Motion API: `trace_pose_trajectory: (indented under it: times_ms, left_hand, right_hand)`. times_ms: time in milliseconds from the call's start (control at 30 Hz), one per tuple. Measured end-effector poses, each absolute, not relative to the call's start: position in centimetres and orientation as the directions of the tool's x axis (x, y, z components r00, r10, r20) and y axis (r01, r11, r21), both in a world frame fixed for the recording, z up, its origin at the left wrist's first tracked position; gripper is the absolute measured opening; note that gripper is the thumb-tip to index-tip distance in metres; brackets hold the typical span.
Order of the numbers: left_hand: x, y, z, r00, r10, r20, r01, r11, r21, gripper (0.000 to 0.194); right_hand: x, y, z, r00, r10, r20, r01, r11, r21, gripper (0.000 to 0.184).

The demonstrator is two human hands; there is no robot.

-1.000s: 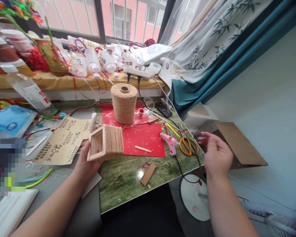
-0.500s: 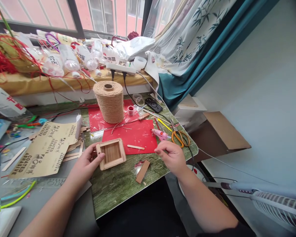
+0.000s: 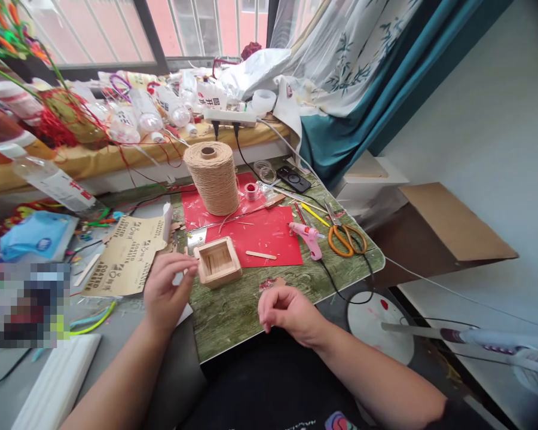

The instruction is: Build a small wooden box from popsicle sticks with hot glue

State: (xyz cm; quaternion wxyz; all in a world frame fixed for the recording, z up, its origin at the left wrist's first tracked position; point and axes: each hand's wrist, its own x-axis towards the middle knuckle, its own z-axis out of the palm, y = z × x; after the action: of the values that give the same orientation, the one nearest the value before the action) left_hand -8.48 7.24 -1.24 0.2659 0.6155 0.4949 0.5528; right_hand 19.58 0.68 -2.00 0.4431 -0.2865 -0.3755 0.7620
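A small open-topped box (image 3: pixel 222 277) made of wooden sticks rests on the green wood-patterned table, its opening facing up and toward me. Just left of it is my left hand (image 3: pixel 168 289), thumb and fingers apart in a curve, holding nothing. My right hand (image 3: pixel 289 313) hovers by the table's front edge with its fingers curled in; nothing shows in them. Behind the box stands a big spool of jute twine (image 3: pixel 211 182). A craft stick (image 3: pixel 260 255) lies on a red sheet (image 3: pixel 269 230), with a pink glue gun (image 3: pixel 308 240) to its right.
Orange-handled scissors (image 3: pixel 347 240) and a black phone-like device (image 3: pixel 293 178) lie at the right. Sandpaper (image 3: pixel 128 257) covers part of the left side. A power strip (image 3: pixel 230 117) and several plastic bottles crowd the sill. A cardboard box (image 3: pixel 457 221) stands beyond the table.
My left hand has set the stick box down on the table and let go of it. My right hand has come in from the far right to the table's front edge.
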Motion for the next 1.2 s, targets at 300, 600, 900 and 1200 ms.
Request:
trace_pose_trajectory:
  times_ms: [300,600,900,1200]
  left_hand:
    - [-0.6,0.5,2.3,0.606,0.703,0.372,0.284,-0.628,0.725,0.065]
    - [-1.4,0.9,1.7,0.447,0.836,0.318,0.367,-0.496,0.787,0.016]
    - [-5.1,1.6,2.1,0.159,0.96,0.233,0.382,-0.277,0.882,0.005]
    - [-3.6,1.9,0.9,0.263,0.921,0.287,0.298,-0.36,0.884,0.029]
  right_hand:
    - [19.2,-0.9,-2.2,-0.466,0.885,0.005,-0.457,-0.236,-0.858,0.021]
    - [22.1,-1.4,-1.5,-0.19,0.973,0.131,-0.184,0.096,-0.978,0.008]
    - [28.3,0.2,-3.3,0.081,0.994,-0.071,-0.245,-0.049,-0.968,0.027]
    - [26.4,0.2,-3.0,0.145,0.949,0.28,0.05,0.276,-0.96,0.018]
